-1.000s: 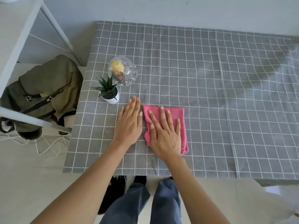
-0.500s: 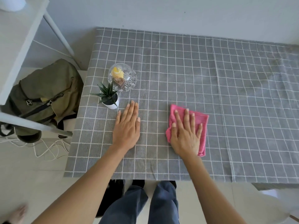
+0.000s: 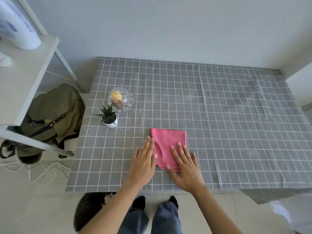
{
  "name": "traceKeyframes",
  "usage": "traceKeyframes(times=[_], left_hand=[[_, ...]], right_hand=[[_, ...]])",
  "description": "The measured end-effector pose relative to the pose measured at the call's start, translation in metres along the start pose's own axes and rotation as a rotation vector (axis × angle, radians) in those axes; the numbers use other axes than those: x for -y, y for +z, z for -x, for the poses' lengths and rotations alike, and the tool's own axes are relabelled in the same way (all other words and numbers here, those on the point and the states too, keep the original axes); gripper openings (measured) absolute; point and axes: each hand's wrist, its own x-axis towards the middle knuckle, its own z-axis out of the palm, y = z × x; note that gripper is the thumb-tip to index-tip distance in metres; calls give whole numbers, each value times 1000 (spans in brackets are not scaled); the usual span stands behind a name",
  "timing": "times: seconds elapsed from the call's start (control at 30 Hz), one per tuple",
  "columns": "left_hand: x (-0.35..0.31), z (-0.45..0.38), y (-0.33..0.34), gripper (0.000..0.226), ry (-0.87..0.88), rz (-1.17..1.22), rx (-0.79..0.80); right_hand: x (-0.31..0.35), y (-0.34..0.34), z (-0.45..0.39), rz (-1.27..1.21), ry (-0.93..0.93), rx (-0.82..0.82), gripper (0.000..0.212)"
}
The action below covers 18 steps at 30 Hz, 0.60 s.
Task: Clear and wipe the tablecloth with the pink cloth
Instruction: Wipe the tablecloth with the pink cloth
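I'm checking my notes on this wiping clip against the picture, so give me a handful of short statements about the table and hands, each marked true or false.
1. The right hand lies flat on the pink cloth. True.
2. The left hand grips the potted plant. False: it rests flat on the tablecloth, beside the cloth and apart from the plant.
3. The glass bowl stands behind the plant, near the table's left edge. True.
4. The pink cloth is crumpled into a ball. False: it lies spread flat.
5. The glass bowl is empty. False: it holds a yellow item and a brown one.
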Motion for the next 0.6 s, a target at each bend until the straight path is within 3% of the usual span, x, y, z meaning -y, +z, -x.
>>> traceKeyframes(times=[0.13,0.4,0.6], left_hand=[[-13,17,14,65,65,-83,61],[-20,16,12,84,87,-249,113],[-31,8,11,83,63,-298,86]], right_hand=[[-10,0,13,-6,-30,12,82],[-6,-4,6,-31,34,-49,72],[-3,-6,4,6,73,-62,70]])
